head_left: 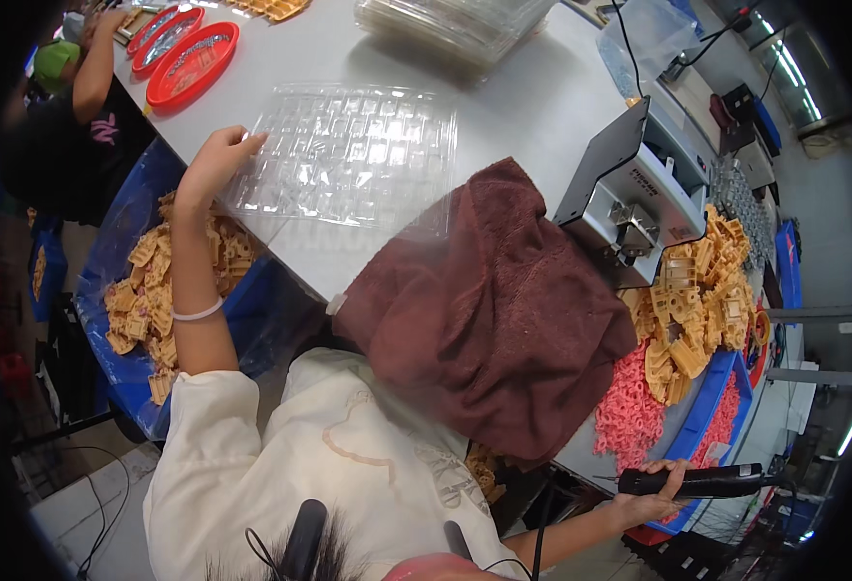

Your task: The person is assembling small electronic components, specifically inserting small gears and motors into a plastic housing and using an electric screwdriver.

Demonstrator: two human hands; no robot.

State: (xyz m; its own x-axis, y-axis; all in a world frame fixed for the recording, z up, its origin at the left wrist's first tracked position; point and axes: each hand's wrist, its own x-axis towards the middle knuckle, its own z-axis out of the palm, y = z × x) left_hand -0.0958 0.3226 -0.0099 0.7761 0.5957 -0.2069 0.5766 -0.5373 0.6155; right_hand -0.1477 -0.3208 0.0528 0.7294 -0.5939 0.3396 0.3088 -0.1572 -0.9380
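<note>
My left hand pinches the left edge of a clear plastic blister tray, which spans the white table with its right corner over the brown cloth. The tray's pockets look bare. My right hand, far off at the lower right, is wrapped round a black electric screwdriver with its thin bit pointing left. Between the hands lies the crumpled brown cloth, covering the table's near edge. Pink plastic pieces lie in a heap just beyond the screwdriver.
A boxy screw feeder stands right of the cloth, beside heaped yellow plastic parts. Clear trays are stacked at the back. Red dishes sit far left. More yellow parts fill a blue-lined bin below, near a co-worker.
</note>
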